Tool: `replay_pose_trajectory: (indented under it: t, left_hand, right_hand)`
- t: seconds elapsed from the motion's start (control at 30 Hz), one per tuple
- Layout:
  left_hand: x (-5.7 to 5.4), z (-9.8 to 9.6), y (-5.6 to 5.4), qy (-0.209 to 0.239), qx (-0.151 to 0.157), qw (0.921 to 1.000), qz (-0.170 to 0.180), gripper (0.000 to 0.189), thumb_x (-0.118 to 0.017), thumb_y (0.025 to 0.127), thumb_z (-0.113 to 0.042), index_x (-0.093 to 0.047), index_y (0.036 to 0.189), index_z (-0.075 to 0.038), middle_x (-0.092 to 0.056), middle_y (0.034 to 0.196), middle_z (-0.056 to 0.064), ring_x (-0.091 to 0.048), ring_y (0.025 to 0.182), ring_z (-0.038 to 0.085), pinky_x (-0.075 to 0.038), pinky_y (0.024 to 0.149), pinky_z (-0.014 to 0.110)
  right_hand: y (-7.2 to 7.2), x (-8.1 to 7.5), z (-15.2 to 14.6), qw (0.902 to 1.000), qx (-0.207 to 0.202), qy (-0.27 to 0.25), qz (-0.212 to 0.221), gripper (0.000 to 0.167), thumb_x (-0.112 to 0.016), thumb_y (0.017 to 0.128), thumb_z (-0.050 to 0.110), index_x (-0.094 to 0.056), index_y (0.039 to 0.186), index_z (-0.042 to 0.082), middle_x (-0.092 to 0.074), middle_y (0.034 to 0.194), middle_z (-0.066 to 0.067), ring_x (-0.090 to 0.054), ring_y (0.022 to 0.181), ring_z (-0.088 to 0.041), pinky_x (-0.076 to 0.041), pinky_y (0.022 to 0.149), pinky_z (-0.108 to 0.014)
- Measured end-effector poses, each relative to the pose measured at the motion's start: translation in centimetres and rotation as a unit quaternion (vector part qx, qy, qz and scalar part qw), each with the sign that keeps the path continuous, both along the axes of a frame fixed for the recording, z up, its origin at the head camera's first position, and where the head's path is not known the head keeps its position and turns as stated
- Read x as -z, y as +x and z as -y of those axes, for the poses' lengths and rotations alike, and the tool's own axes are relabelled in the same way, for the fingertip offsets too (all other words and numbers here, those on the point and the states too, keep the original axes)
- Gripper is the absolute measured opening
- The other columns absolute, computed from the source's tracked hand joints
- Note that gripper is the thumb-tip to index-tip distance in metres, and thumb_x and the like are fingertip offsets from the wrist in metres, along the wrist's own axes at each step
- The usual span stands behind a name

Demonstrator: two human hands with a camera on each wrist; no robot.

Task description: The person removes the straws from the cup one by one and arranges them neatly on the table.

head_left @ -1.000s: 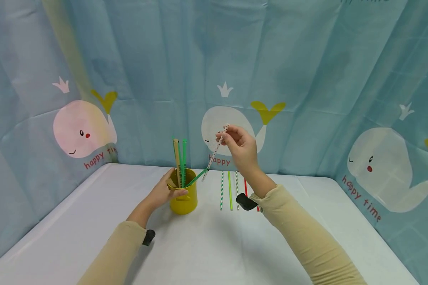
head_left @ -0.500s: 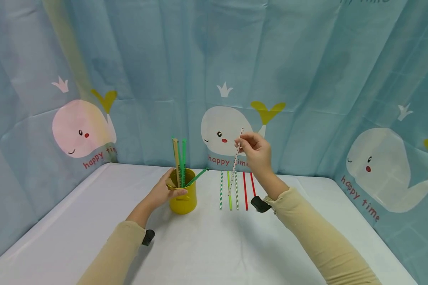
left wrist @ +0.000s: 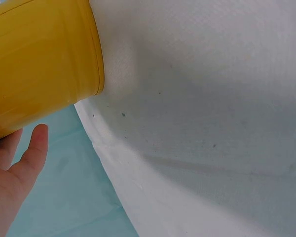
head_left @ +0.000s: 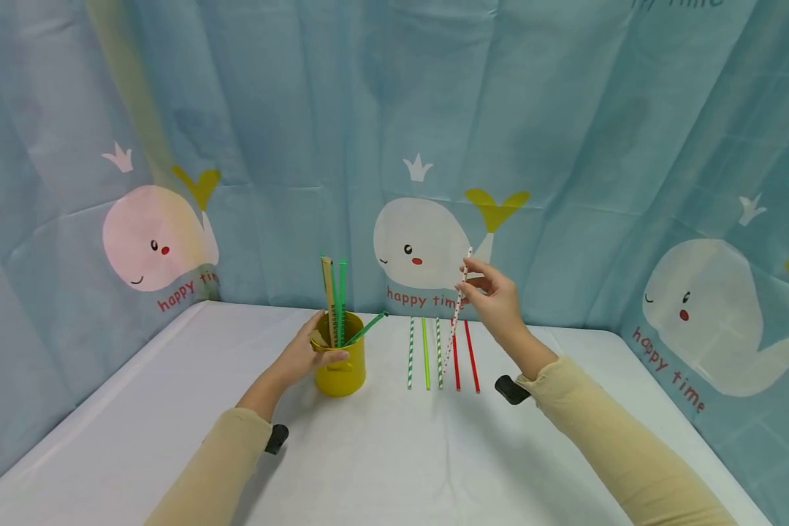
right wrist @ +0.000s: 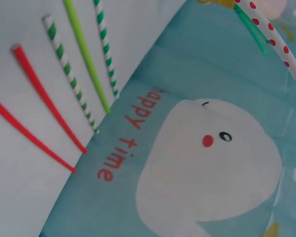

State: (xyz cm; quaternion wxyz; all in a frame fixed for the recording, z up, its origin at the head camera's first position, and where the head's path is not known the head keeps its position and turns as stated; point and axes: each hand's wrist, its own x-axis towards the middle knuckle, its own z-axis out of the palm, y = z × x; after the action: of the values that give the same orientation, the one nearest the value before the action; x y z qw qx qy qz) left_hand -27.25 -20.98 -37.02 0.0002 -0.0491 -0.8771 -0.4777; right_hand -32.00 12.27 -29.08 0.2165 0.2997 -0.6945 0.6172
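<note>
In the head view my left hand (head_left: 302, 358) grips the side of a small yellow bucket (head_left: 342, 378), with the thumb near its rim. Wrapped green straws (head_left: 342, 292) and a tan paper-like strip (head_left: 330, 292) stand in that bucket, and one green piece (head_left: 368, 326) leans out to the right. My right hand (head_left: 497, 298) pinches a white paper straw with red dots (head_left: 459, 301) near its top, tilted above the row on the table. In the right wrist view the dotted straw (right wrist: 278, 44) crosses the top right corner; the hand itself is hidden there.
Right of the bucket, several straws lie in a row: a green-striped straw (head_left: 410, 354), a lime straw (head_left: 426, 358), another green-striped one (head_left: 440, 351), and two red straws (head_left: 472, 358). The white table (head_left: 394, 453) ends at a blue whale-print curtain (head_left: 269, 183).
My right hand has carried the dotted straw to the right and slightly down, away from the bucket to over the red straws. My left hand stays on the bucket.
</note>
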Motion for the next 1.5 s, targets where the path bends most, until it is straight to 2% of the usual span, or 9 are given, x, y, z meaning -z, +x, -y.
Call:
replay_pose_trajectory:
  t: [0.23,0.5,0.67,0.83,1.0,1.1,1.23,1.4,1.5]
  left_hand:
    - [-0.1,-0.1,0.1,0.0,-0.006,1.0,0.003,0.11,-0.076,0.082,-0.046,-0.003,0.157,-0.01,-0.01,0.158,0.023,-0.017,0.141,0.046,-0.017,0.109,0.067]
    - [-0.2,-0.3,0.0,-0.007,-0.013,0.9998,0.01,0.11,-0.076,0.082,-0.045,-0.003,0.157,-0.01,-0.009,0.159,0.023,-0.014,0.142,0.046,-0.017,0.11,0.066]
    - [-0.3,-0.2,0.1,-0.007,-0.013,0.9999,0.009,0.11,-0.076,0.083,-0.045,-0.002,0.157,-0.01,-0.008,0.159,0.023,-0.015,0.142,0.047,-0.017,0.109,0.067]
    - [-0.5,-0.1,0.2,-0.006,-0.018,0.9997,0.014,0.11,-0.076,0.082,-0.046,-0.002,0.157,-0.011,-0.008,0.159,0.023,-0.016,0.141,0.047,-0.017,0.109,0.067]
    - [-0.2,-0.1,0.0,-0.002,-0.018,0.9997,0.013,0.11,-0.077,0.081,-0.046,-0.004,0.157,-0.012,-0.009,0.159,0.022,-0.015,0.142,0.046,-0.017,0.109,0.067]
    - [0.0,-0.1,-0.1,-0.001,-0.016,0.9998,0.009,0.11,-0.077,0.081,-0.046,-0.004,0.157,-0.012,-0.009,0.159,0.022,-0.015,0.142,0.046,-0.017,0.109,0.067]
    - [-0.1,-0.2,0.1,0.004,-0.014,0.9999,0.006,0.11,-0.077,0.082,-0.045,-0.004,0.157,-0.012,-0.01,0.159,0.022,-0.016,0.142,0.046,-0.017,0.109,0.068]
    - [-0.1,-0.3,0.3,0.004,-0.016,0.9998,0.009,0.11,-0.077,0.082,-0.045,-0.004,0.157,-0.012,-0.011,0.158,0.023,-0.017,0.141,0.046,-0.017,0.109,0.067]
    - [-0.1,-0.4,0.3,0.005,-0.016,0.9998,0.008,0.109,-0.077,0.082,-0.045,-0.005,0.157,-0.012,-0.012,0.158,0.022,-0.018,0.141,0.046,-0.017,0.109,0.067]
  right_hand:
    - [-0.7,0.9,-1.4,0.9996,0.018,0.007,0.022,0.04,-0.063,0.087,-0.015,-0.055,0.126,-0.012,-0.059,0.114,-0.02,-0.064,0.084,-0.011,-0.055,0.066,-0.02]
    - [-1.8,1.9,-3.3,0.997,0.024,0.049,0.055,0.042,-0.061,0.089,-0.013,-0.052,0.13,-0.008,-0.055,0.12,-0.028,-0.06,0.084,-0.002,-0.054,0.067,-0.019]
    - [-2.3,2.1,-4.1,0.9948,0.035,0.06,0.075,0.038,-0.062,0.091,-0.009,-0.051,0.128,-0.009,-0.057,0.12,-0.027,-0.062,0.087,-0.01,-0.055,0.066,-0.02]
    - [-3.3,3.0,-4.9,0.9899,0.054,0.091,0.094,0.039,-0.06,0.092,-0.007,-0.051,0.13,-0.01,-0.056,0.121,-0.026,-0.062,0.089,-0.012,-0.054,0.068,-0.019]
    - [-4.4,4.3,-6.1,0.9854,0.046,0.117,0.115,0.045,-0.06,0.093,-0.007,-0.047,0.136,-0.009,-0.053,0.126,-0.027,-0.057,0.09,-0.005,-0.053,0.072,-0.016]
    - [-4.9,4.9,-6.8,0.9818,0.052,0.119,0.139,0.047,-0.059,0.094,-0.005,-0.045,0.138,-0.007,-0.053,0.127,-0.026,-0.058,0.093,-0.007,-0.052,0.075,-0.015]
    - [-5.2,5.5,-7.4,0.9768,0.071,0.122,0.16,0.048,-0.06,0.094,-0.003,-0.043,0.139,-0.007,-0.052,0.121,-0.027,-0.059,0.092,-0.011,-0.053,0.076,-0.016]
    - [-5.7,6.1,-7.7,0.974,0.073,0.131,0.17,0.05,-0.061,0.093,-0.005,-0.043,0.139,-0.009,-0.052,0.112,-0.027,-0.056,0.085,-0.007,-0.053,0.073,-0.017]
    - [-6.2,6.6,-7.8,0.9695,0.072,0.154,0.177,0.051,-0.062,0.092,-0.005,-0.044,0.139,-0.009,-0.053,0.114,-0.027,-0.058,0.088,-0.015,-0.054,0.072,-0.019]
